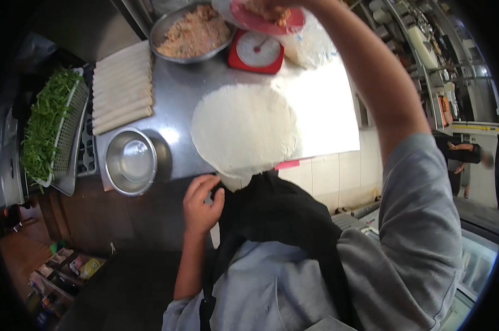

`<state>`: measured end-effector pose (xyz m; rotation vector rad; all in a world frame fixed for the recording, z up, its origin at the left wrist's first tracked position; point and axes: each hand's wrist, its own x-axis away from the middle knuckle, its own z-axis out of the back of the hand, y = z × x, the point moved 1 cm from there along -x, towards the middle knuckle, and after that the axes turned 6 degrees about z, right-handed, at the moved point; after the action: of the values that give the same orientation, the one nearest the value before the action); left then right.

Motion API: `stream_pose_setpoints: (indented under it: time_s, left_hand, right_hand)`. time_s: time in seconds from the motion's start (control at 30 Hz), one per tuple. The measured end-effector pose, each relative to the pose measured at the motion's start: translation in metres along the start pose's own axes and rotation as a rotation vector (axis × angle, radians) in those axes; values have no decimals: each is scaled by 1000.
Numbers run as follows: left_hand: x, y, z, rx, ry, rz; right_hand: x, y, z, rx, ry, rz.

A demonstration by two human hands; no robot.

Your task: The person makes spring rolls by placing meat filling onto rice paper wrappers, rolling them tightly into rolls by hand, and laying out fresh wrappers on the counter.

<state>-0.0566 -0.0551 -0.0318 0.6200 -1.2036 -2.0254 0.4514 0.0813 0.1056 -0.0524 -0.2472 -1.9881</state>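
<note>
At the top edge, my right hand (271, 5) is curled over a red plate (249, 21) and closes on some orange-pink minced filling (284, 19); the frame cuts off part of the hand. Under the plate stands a red dial scale (257, 51). A thin round sheet of dough (244, 127) lies flat on the metal table, its near edge hanging over the front. By that edge is my left hand (202, 204), its fingers bent and the thumb apart, with nothing seen in it.
A steel bowl of filling (157, 41) stands left of the scale. Rolled dough sticks (122, 83) lie side by side at left, near a small steel bowl (110, 160). A basket (67, 118) holds green leaves. Plastic bags (313, 44) sit right of the scale. Another person (462, 151) stands far right.
</note>
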Motion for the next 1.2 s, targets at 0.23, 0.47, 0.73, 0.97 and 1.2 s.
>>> stream_pose_setpoints:
  time_s: [0.23, 0.47, 0.73, 0.97, 1.2]
  left_hand:
    - [-6, 5, 3, 15, 9, 27]
    - [-11, 5, 3, 9, 52, -1]
    - [1, -8, 4, -5, 77, -8]
    - [-5, 3, -2, -11, 52, -25]
    - [-6, 7, -5, -85, 30, -72]
  right_hand:
    - [17, -25, 14, -47, -87, 54]
    - [17, -37, -18, -322, 282, 7]
    - [22, 31, -11, -1720, 229, -184]
    - [38, 63, -21, -2489, -73, 231]
    - [107, 5, 18, -2673, 183, 140]
